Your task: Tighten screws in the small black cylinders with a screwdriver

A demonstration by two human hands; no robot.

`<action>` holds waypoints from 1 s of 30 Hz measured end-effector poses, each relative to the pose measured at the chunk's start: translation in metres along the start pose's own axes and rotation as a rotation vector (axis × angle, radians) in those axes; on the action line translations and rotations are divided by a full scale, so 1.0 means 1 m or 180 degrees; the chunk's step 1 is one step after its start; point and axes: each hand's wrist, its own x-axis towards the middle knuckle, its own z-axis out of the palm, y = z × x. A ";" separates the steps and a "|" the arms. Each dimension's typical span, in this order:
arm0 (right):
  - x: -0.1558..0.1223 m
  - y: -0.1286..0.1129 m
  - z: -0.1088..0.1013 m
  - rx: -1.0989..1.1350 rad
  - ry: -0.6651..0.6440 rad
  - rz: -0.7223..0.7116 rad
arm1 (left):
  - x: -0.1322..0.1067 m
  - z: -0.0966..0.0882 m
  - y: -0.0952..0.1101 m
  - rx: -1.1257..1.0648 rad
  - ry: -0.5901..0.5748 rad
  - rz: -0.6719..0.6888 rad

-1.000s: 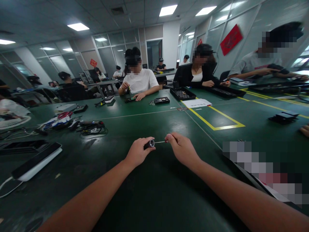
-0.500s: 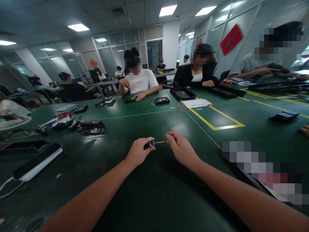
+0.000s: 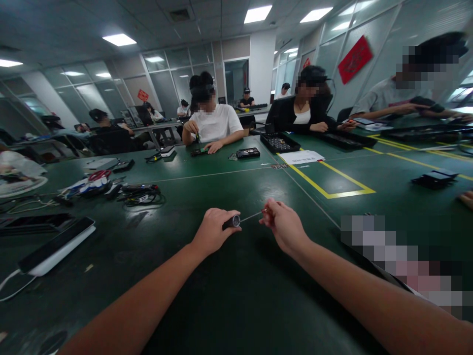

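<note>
Two bare hands work over a green table (image 3: 207,305). Compared with the preceding instant, the right hand (image 3: 286,229) sits slightly farther from the left hand (image 3: 210,230), and the slim tool (image 3: 252,216) slants up toward it rather than lying nearly level. This suggests a regrip or a change of angle; from where I stand, whether its tip engages the cylinder (image 3: 230,222) cannot be told. The hands are apart: the left clasps the cylinder, the right pinches the tool's reddish end. The cylinder, at the left fingertips, is dark, with a round, grey-ringed end; the tool's shaft is thin and metallic.
</note>
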 end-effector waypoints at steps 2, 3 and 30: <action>0.002 0.000 -0.001 0.0016 0.0159 -0.0058 | 0.001 0.000 -0.001 0.0044 -0.0032 -0.0005; 0.002 0.000 -0.001 -0.0043 0.0178 -0.0130 | 0.001 0.000 -0.002 0.0059 -0.0032 -0.0046; -0.016 -0.016 -0.003 -0.0746 0.0154 -0.1143 | 0.029 0.001 0.014 0.0153 -0.0584 -0.0530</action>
